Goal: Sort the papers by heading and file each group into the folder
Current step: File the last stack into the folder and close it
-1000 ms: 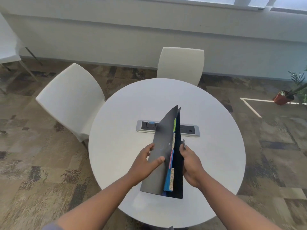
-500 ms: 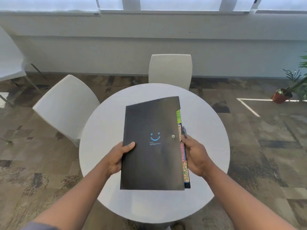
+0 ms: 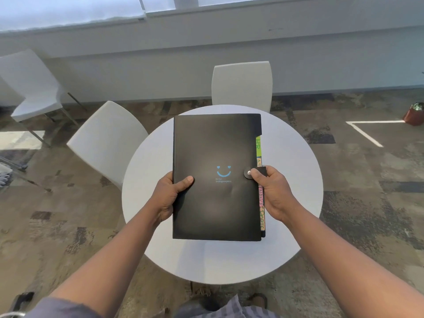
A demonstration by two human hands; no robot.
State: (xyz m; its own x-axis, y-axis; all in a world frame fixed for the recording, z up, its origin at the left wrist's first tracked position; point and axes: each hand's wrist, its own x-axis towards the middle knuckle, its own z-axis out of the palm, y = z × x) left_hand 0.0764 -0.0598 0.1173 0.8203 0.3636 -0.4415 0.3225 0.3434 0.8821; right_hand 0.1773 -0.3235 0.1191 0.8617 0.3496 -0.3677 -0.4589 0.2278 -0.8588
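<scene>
While both forearms reach forward from the lower edge of the view, the left hand [image 3: 171, 196] clamps the left edge of the black folder [image 3: 215, 157], thumb on the front cover and the other fingers hidden beneath; the right hand [image 3: 274, 191] clamps the right edge, with the thumb pressing the snap strap [image 3: 258, 172] against the cover beside the metal stud [image 3: 249, 172]; the folder is closed, front cover up, carried above the round white table [image 3: 293, 216] and not resting on it, its long side running away from the person; a blue smiling-face mark [image 3: 223, 172] with a line of small, unreadable lettering sits near the centre of the cover; coloured index tabs [image 3: 258, 146] project along the right edge, green at the far end, then orange, pink and tan toward the near end, their handwritten labels only partly legible; the papers themselves are not visible. Beyond the table, one white chair [image 3: 242, 86] stands at the far side and a second white chair [image 3: 107, 138] at the far left; a third white chair [image 3: 29, 83] stands further left near the wall; a potted plant [image 3: 415, 114] sits on the patterned carpet at the right edge.
</scene>
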